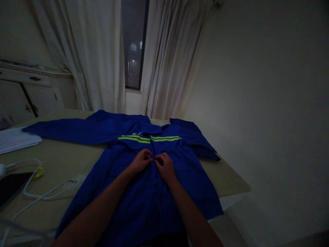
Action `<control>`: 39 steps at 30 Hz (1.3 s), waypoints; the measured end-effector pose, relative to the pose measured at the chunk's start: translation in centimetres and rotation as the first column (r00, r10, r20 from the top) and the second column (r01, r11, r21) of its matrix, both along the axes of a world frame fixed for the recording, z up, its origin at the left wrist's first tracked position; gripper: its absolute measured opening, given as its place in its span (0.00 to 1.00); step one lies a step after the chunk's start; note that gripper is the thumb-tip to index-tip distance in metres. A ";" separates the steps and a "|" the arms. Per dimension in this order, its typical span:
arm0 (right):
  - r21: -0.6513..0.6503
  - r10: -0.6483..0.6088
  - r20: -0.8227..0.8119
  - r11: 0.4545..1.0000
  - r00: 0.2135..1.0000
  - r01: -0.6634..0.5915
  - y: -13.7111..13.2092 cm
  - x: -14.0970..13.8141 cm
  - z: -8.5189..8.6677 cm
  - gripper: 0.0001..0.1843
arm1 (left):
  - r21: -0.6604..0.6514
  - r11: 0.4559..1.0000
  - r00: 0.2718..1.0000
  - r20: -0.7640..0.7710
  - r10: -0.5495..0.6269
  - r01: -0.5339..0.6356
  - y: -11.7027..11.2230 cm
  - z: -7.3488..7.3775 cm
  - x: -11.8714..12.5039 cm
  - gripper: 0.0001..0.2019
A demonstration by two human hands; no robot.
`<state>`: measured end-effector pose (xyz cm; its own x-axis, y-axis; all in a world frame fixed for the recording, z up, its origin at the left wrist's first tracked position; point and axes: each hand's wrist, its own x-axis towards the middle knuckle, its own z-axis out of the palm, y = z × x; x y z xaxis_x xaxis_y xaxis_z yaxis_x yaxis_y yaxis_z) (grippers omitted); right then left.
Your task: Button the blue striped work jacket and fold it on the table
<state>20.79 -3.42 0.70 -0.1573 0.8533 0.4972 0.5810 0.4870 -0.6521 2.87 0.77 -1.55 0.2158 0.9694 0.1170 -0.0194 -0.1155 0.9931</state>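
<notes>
A blue work jacket [133, 202] with yellow-green stripes across the chest lies spread face up, its sleeves reaching out to both sides. At the middle of its front, my left hand [142, 160] pinches the edge of the front opening. My right hand [165, 166] pinches the same edge from the other side, its fingertips nearly meeting those of the left. A button [155, 181] shows on the front just below the hands. Whatever small part sits between the fingertips is hidden.
The table [61, 157] carries papers [17, 140], a dark phone or tablet [14, 188] and white cables [46, 197] at the left. Behind it hang curtains [102, 61] beside a window. A wall [269, 103] stands close on the right, and a cabinet [38, 89] at the back left.
</notes>
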 end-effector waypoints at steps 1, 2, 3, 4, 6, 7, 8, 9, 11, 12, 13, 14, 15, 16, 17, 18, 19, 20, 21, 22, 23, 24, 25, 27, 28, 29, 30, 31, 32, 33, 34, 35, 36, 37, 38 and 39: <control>0.002 0.011 0.006 1.000 1.000 -0.011 0.0 0.0 0.0 0.07 | -0.014 1.000 1.000 0.025 -0.001 0.001 0.0 -0.1 0.0 0.21; 0.008 0.016 0.015 1.000 1.000 -0.016 -0.1 0.0 0.0 0.07 | -0.025 1.000 0.999 0.047 0.004 -0.002 0.1 -0.1 0.1 0.21; 0.019 0.011 0.022 1.000 1.000 -0.011 -0.1 -0.1 -0.1 0.07 | -0.034 0.999 0.998 0.063 0.012 -0.010 0.1 -0.1 0.1 0.21; 0.035 -0.005 0.027 0.999 1.000 0.004 -0.1 -0.1 -0.1 0.07 | -0.040 0.999 0.997 0.072 0.021 -0.018 0.2 -0.1 0.1 0.21; 0.065 -0.043 0.039 0.997 0.998 0.041 -0.2 -0.1 -0.3 0.07 | -0.041 0.999 0.997 0.069 0.037 -0.034 0.3 -0.1 0.2 0.20; 0.074 -0.053 0.048 0.996 0.997 0.050 -0.2 -0.1 -0.4 0.07 | -0.038 0.999 0.997 0.064 0.040 -0.037 0.4 0.0 0.2 0.20; 0.079 -0.051 0.061 0.996 0.997 0.046 -0.2 -0.1 -0.4 0.07 | -0.034 0.999 0.997 0.063 0.037 -0.035 0.4 0.0 0.2 0.19; 0.083 -0.041 0.077 0.996 0.996 0.034 -0.3 -0.1 -0.4 0.08 | -0.030 0.999 0.998 0.064 0.028 -0.026 0.4 0.1 0.1 0.19; 0.091 -0.019 0.108 0.996 0.994 0.009 -0.3 -0.1 -0.3 0.08 | -0.025 1.000 0.998 0.070 0.007 -0.005 0.3 0.3 -0.1 0.18; 0.099 -0.016 0.121 0.995 0.992 0.004 -0.3 -0.1 -0.3 0.08 | -0.021 1.000 0.997 0.071 0.000 0.002 0.3 0.4 -0.1 0.18; 0.110 -0.021 0.133 0.994 0.991 0.007 -0.3 -0.1 -0.2 0.08 | -0.017 1.000 0.998 0.071 -0.002 0.003 0.2 0.5 -0.2 0.18; 0.123 -0.029 0.148 0.992 0.989 0.011 -0.3 -0.1 -0.2 0.08 | -0.017 1.000 0.998 0.069 0.002 -0.001 0.1 0.6 -0.3 0.18; 0.136 -0.036 0.169 0.991 0.985 0.013 -0.3 -0.1 -0.1 0.08 | -0.020 1.000 0.998 0.068 0.008 -0.006 0.1 0.7 -0.3 0.19; 0.149 -0.039 0.197 0.989 0.980 0.009 -0.3 -0.1 0.0 0.09 | -0.027 0.999 0.997 0.075 0.019 -0.017 0.0 0.7 -0.2 0.19; 0.162 -0.037 0.231 0.987 0.972 -0.001 -0.3 -0.1 0.0 0.09 | -0.043 0.999 0.996 0.087 0.035 -0.031 0.0 0.7 -0.2 0.20; 0.172 -0.031 0.268 0.985 0.963 -0.017 -0.3 -0.1 0.1 0.09 | -0.071 0.996 0.993 0.106 0.059 -0.051 -0.1 0.7 0.0 0.20; 0.178 -0.020 0.303 0.983 0.953 -0.036 -0.4 -0.2 0.2 0.09 | -0.111 0.991 0.987 0.130 0.090 -0.075 -0.1 0.7 0.1 0.21; 0.179 -0.009 0.327 0.982 0.945 -0.053 -0.4 -0.3 0.3 0.10 | -0.159 0.983 0.980 0.158 0.122 -0.097 -0.1 0.7 0.2 0.22; 0.176 0.004 0.336 0.982 0.942 -0.068 -0.4 -0.4 0.3 0.10 | -0.209 0.972 0.971 0.186 0.151 -0.111 -0.1 0.7 0.4 0.23; 0.168 0.019 0.323 0.983 0.946 -0.077 -0.4 -0.4 0.3 0.10 | -0.253 0.961 0.962 0.213 0.171 -0.115 -0.1 0.7 0.5 0.24; 0.157 0.029 0.279 0.985 0.960 -0.075 -0.3 -0.5 0.3 0.10 | -0.283 0.953 0.955 0.234 0.180 -0.110 -0.2 0.7 0.5 0.25; 0.137 0.035 0.211 0.988 0.977 -0.065 -0.2 -0.5 0.2 0.09 | -0.297 0.950 0.953 0.245 0.179 -0.102 -0.3 0.8 0.5 0.26; 0.104 0.037 0.127 0.993 0.991 -0.050 0.0 -0.5 0.1 0.07 | -0.297 0.950 0.954 0.243 0.173 -0.097 -0.3 0.9 0.5 0.27; -0.003 0.026 -0.047 1.000 0.999 -0.027 0.5 -0.4 -0.3 0.05 | -0.271 0.958 0.964 0.215 0.158 -0.096 -0.5 1.2 0.5 0.28; -0.066 0.022 -0.113 0.997 0.993 -0.030 0.7 -0.2 -0.5 0.07 | -0.252 0.963 0.969 0.198 0.147 -0.094 -0.6 1.4 0.4 0.29; -0.120 0.025 -0.157 0.992 0.987 -0.044 0.9 -0.1 -0.7 0.09 | -0.234 0.968 0.974 0.180 0.137 -0.093 -0.7 1.5 0.4 0.29; -0.154 0.036 -0.178 0.986 0.983 -0.064 1.1 0.0 -0.8 0.11 | -0.219 0.972 0.978 0.162 0.128 -0.091 -0.8 1.6 0.3 0.29; -0.163 0.051 -0.182 0.983 0.982 -0.081 1.1 0.1 -0.9 0.12 | -0.207 0.974 0.982 0.144 0.121 -0.090 -0.9 1.7 0.3 0.29; -0.150 0.068 -0.172 0.984 0.983 -0.094 1.1 0.1 -0.9 0.12 | -0.202 0.975 0.985 0.126 0.117 -0.090 -1.0 1.7 0.3 0.29; -0.124 0.083 -0.153 0.987 0.985 -0.103 1.0 0.1 -0.8 0.12 | -0.204 0.975 0.987 0.112 0.117 -0.093 -1.0 1.7 0.2 0.29; -0.092 0.092 -0.132 0.990 0.987 -0.105 0.9 0.1 -0.7 0.11 | -0.211 0.973 0.987 0.104 0.119 -0.095 -1.1 1.7 0.2 0.30; -0.063 0.097 -0.113 0.992 0.989 -0.105 0.8 0.1 -0.6 0.10 | -0.221 0.970 0.987 0.101 0.123 -0.098 -1.1 1.7 0.2 0.30; -0.043 0.100 -0.098 0.994 0.990 -0.104 0.7 0.1 -0.5 0.10 | -0.233 0.967 0.987 0.101 0.128 -0.101 -1.1 1.7 0.2 0.30; -0.031 0.100 -0.086 0.994 0.991 -0.103 0.6 0.1 -0.4 0.10 | -0.244 0.964 0.986 0.098 0.134 -0.106 -1.1 1.7 0.2 0.30; -0.024 0.097 -0.077 0.995 0.992 -0.100 0.4 0.0 -0.3 0.10 | -0.253 0.961 0.986 0.093 0.142 -0.114 -1.1 1.7 0.2 0.30; -0.021 0.098 -0.066 0.995 0.993 -0.099 0.4 0.0 -0.2 0.10 | -0.260 0.957 0.985 0.086 0.152 -0.125 -1.1 1.6 0.3 0.30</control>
<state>20.76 -3.07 0.51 -0.2091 0.8474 0.4880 0.4870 0.5230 -0.6995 3.15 -0.34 0.08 0.0768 0.9897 -0.1209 -0.1262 0.1299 0.9835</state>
